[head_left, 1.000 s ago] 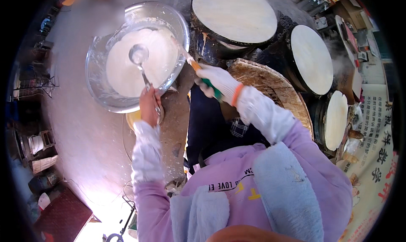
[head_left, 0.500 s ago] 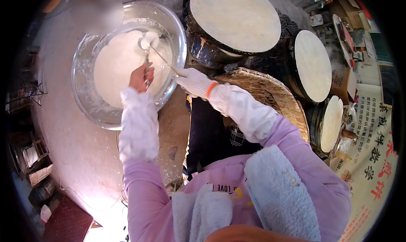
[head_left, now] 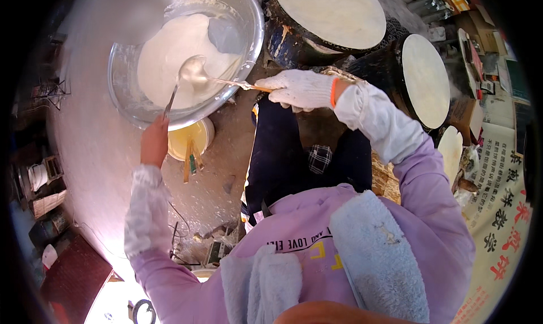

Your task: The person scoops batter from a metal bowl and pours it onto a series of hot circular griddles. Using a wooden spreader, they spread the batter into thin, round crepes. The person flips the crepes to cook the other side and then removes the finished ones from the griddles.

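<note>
The bare left hand has its fingers wrapped closed around the handle of a metal ladle, which slants up and to the right from them. The ladle's bowl sits beyond those fingers, over the white batter inside a wide metal basin; whether it touches the batter I cannot tell. The right hand, in a white knitted glove with an orange cuff, has its fingers folded shut on the orange-brown end of a thin stick. The stick reaches left from these fingers across the basin's rim, smeared with batter along its length, and its far end meets the ladle's bowl in this view; actual contact is hard to judge. The basin lies ahead of the left fingers and to the left of the gloved ones. Just right of the left hand, under the near rim, stands a bucket with yellowish contents and sticks leaning out toward the person. Ahead of the gloved fingers and slightly right is a large round griddle with a pale top, and farther right are a second griddle and a third griddle.
</note>
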